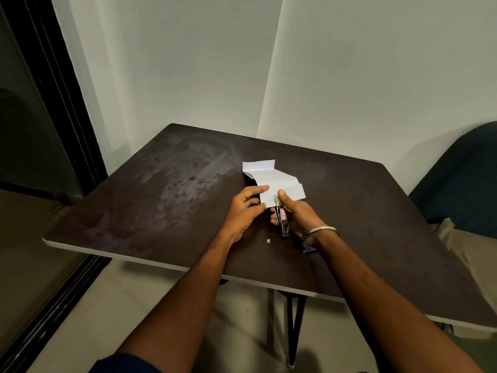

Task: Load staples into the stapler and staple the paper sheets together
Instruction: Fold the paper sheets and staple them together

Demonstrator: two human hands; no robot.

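Observation:
White folded paper sheets lie on the dark table near its middle. My left hand pinches the near edge of the sheets between thumb and fingers. My right hand grips a small stapler with a red and white label. The right thumb presses on the stapler's top where its jaws meet the paper's near edge. A tiny white strip of staples lies on the table just below the hands.
A small dark blue object, partly hidden under my right wrist, lies on the table. A dark chair stands at the right. A dark door frame runs along the left. The table's near edge lies below my forearms.

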